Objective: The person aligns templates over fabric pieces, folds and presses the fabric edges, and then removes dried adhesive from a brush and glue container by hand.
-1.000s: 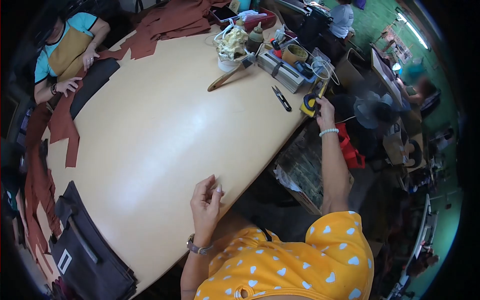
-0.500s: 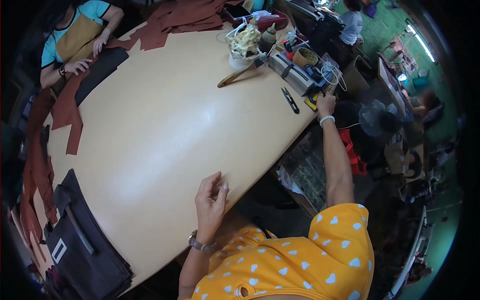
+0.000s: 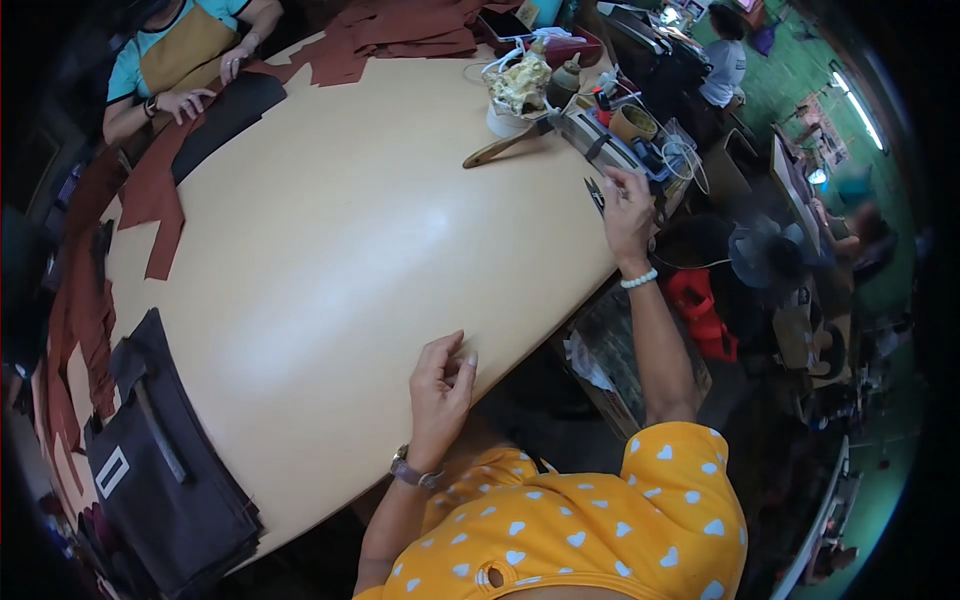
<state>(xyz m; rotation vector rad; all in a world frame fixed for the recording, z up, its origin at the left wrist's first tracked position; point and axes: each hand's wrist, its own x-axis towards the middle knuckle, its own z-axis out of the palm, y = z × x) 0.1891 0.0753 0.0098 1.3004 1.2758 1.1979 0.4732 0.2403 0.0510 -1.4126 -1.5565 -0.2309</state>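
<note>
My left hand [image 3: 440, 385] rests near the front edge of the pale table [image 3: 330, 270], fingers loosely bent, thumb apart, nothing in it. My right hand [image 3: 629, 215], with a beaded bracelet, is raised over the table's right edge. Its fingers are half curled, and I see nothing held in them. Beside its fingers lie black thread snips [image 3: 595, 194], partly covered by the hand. Just beyond are a grey box-like case [image 3: 600, 145] and a brown round container [image 3: 633, 123]. A wooden-handled brush [image 3: 490, 152] lies further left, by a white pot [image 3: 508, 122].
A stack of dark pieces [image 3: 165, 450] with a hammer [image 3: 155, 425] on top lies at the lower left. Reddish-brown pieces [image 3: 400, 30] spread along the far edge. Across the table a person [image 3: 190, 55] handles brown and black pieces. A fan [image 3: 765, 250] stands at right.
My right hand has lifted off a yellow item at the table's right edge and come left, beside the snips. The yellow item no longer shows. My left hand keeps its pose; the view has shifted slightly.
</note>
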